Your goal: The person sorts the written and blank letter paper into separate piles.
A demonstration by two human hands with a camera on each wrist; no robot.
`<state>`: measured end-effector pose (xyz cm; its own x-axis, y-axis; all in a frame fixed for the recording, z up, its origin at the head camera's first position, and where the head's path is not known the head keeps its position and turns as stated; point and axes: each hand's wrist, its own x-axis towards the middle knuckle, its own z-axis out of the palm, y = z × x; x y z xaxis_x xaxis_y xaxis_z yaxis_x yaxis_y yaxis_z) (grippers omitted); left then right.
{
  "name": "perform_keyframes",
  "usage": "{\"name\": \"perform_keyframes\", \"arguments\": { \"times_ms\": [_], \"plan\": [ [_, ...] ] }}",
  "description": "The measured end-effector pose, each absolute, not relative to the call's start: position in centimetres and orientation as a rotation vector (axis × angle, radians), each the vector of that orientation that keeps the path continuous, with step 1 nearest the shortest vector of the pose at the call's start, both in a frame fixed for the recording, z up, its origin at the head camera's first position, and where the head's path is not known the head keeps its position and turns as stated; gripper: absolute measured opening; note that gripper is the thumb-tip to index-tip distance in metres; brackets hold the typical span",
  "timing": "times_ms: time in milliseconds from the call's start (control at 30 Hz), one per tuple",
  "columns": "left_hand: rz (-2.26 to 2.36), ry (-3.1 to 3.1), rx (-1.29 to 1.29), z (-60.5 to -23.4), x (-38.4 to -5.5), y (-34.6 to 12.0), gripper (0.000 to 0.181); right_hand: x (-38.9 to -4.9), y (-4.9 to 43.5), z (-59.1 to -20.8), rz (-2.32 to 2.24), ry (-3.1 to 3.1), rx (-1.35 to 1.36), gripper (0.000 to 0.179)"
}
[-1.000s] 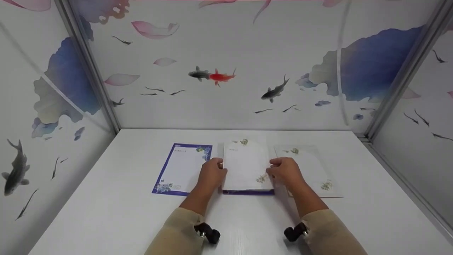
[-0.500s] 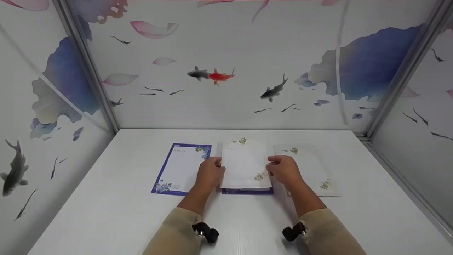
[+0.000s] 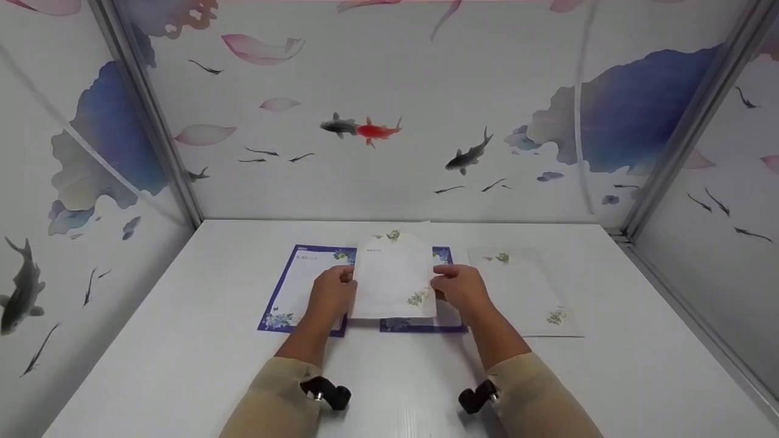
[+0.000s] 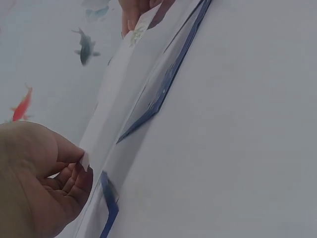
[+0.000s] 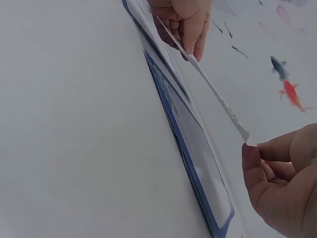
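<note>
A white sheet of paper with small green plant prints is lifted above the table. My left hand pinches its left edge between thumb and fingers. At the opposite edge, my right hand pinches the paper the same way. Beneath it lies a blue-bordered sheet, partly covered from above. Another blue-bordered sheet with flower prints lies to the left, its right part behind my left hand and the held paper. In the right wrist view the lifted paper appears nearly edge-on, bent slightly at my right fingertips.
Right of my hands, a white sheet with plant prints lies flat on the white table. White panels painted with fish and petals enclose the table at the back and both sides.
Both hands have raised the plant-print paper off the middle pile and carried it left. More of the blue-bordered sheet beneath shows, and the held paper now overlaps the left sheet's edge.
</note>
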<state>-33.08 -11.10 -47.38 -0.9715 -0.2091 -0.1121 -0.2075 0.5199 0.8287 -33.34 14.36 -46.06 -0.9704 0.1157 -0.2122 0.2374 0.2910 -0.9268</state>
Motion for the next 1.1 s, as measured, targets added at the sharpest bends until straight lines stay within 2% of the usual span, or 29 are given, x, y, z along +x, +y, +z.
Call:
{"name": "perform_keyframes", "arguments": {
  "times_ms": [300,567,1100],
  "plan": [
    [-1.422,-2.730,0.405,-47.3,-32.4,-17.8,0.044,-32.8,7.7,-46.5,-1.879,2.347,0.275,0.034],
    [-1.338,-2.730,0.356,-47.5,-31.3,-22.9,0.042,-32.2,2.7,-47.0,-1.885,2.295,0.276,0.038],
    [-1.275,-2.728,0.505,-48.2,-31.0,-25.2,0.041,-31.5,1.5,-47.5,-1.837,2.149,0.150,0.046]
  ]
}}
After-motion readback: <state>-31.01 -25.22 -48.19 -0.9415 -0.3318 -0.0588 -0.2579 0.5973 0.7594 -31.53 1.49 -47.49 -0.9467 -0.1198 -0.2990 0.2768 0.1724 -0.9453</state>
